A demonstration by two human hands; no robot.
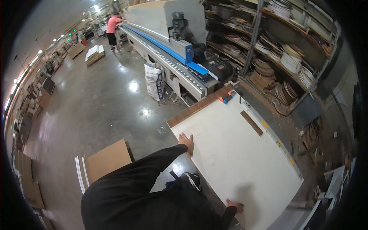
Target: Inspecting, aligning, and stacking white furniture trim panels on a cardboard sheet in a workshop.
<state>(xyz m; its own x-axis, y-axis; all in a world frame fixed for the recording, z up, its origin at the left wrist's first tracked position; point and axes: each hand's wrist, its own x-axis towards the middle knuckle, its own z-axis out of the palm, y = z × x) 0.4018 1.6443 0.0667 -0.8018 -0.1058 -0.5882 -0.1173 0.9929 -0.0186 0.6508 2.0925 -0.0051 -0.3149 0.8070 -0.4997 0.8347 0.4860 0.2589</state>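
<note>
A broad white tabletop (pixel 237 153) with a brown strip (pixel 199 107) along its far end lies in front of me. My left hand (pixel 186 143) rests on its left edge, fingers spread on the white surface and holding nothing. Nearer to me, my right hand (pixel 235 206) also lies at the edge, its fingers apart and empty. A long metal spirit level (pixel 274 138) with yellow marks runs along the right side. Beside it is a narrow brown strip of board (pixel 252 123). Toward the far end sits a small orange and blue tool (pixel 226 98), whose kind I cannot make out.
Beyond the table stretches a long machine (pixel 165 53) with a blue rail. A white sack (pixel 154 82) stands beside it. Shelves of coiled edging (pixel 293 57) stand at the right. Brown panels (pixel 109 159) are at the left. A person in a pink top (pixel 112 25) works far off.
</note>
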